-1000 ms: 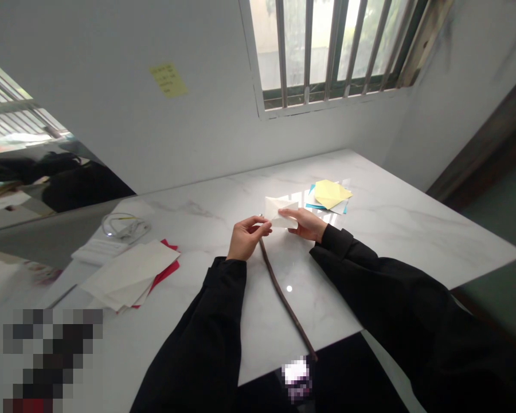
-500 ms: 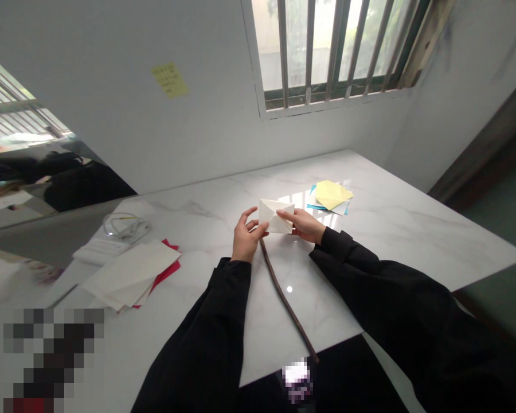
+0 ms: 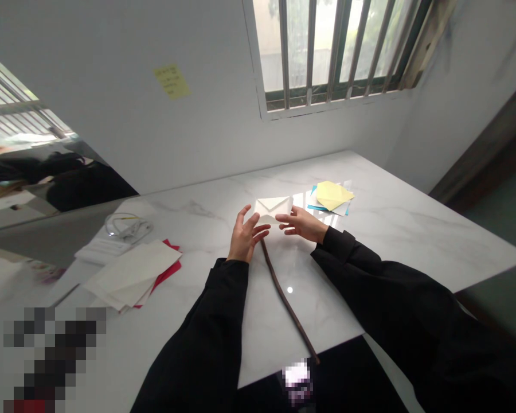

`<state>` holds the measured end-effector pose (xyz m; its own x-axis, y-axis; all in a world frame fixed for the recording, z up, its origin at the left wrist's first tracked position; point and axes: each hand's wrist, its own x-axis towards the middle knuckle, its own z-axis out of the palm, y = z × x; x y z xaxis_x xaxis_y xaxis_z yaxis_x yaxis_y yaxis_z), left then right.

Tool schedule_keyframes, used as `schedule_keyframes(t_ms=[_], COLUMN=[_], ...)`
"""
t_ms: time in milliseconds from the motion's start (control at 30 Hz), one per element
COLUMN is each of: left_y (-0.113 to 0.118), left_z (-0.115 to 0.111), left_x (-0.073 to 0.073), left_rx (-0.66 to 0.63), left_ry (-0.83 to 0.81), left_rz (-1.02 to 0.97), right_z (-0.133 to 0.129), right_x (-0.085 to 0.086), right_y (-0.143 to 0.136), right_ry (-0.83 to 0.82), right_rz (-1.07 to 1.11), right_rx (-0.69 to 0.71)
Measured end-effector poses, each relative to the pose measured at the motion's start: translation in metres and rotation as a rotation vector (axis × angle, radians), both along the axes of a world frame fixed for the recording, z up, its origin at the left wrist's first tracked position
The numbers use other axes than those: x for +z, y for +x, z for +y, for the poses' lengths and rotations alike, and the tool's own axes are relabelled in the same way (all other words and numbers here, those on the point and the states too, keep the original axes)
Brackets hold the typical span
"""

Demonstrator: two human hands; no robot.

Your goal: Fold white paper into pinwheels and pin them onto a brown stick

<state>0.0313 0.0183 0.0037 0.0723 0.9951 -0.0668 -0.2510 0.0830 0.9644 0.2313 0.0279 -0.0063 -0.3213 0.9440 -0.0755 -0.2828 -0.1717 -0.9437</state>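
A small cream paper envelope (image 3: 274, 206) with a V-shaped flap is held up just above the table, flap side toward me. My left hand (image 3: 242, 236) has its thumb on the lower left corner, the other fingers curled loosely around and below. At the right end, my right hand (image 3: 306, 223) grips the lower edge between thumb and fingers. Below the hands a thin dark brown stick (image 3: 282, 295) lies on the white marbled table (image 3: 189, 350), reaching its front edge.
Yellow, white and blue folded papers (image 3: 333, 196) are piled at the back right. On the left lie cream and red sheets (image 3: 133, 275), with a coiled white cable (image 3: 129, 226) behind them. A yellow sticky note (image 3: 172, 81) is on the wall, left of a barred window (image 3: 331, 51).
The envelope has tilted and now shows its flap more clearly, with a straight upper edge. My fingers have shifted their hold, the left ones loosening and spreading, the right thumb moving lower.
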Motion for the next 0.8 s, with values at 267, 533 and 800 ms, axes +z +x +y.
schedule_keyframes(t_ms=[267, 533, 800], left_y=[-0.005, -0.016, -0.023], left_z=[0.007, 0.016, 0.018], left_x=[-0.008, -0.015, -0.012], left_rx=[0.167, 0.175, -0.013], left_ry=[0.117, 0.164, 0.11], left_rz=[0.11, 0.147, 0.101], right_z=[0.001, 0.005, 0.006], right_x=[-0.003, -0.002, -0.001], right_y=[-0.005, 0.002, 0.012], right_ry=[0.024, 0.032, 0.301], right_rz=[-0.196, -0.09, -0.316], right_rx=[-0.083, -0.146, 0.019])
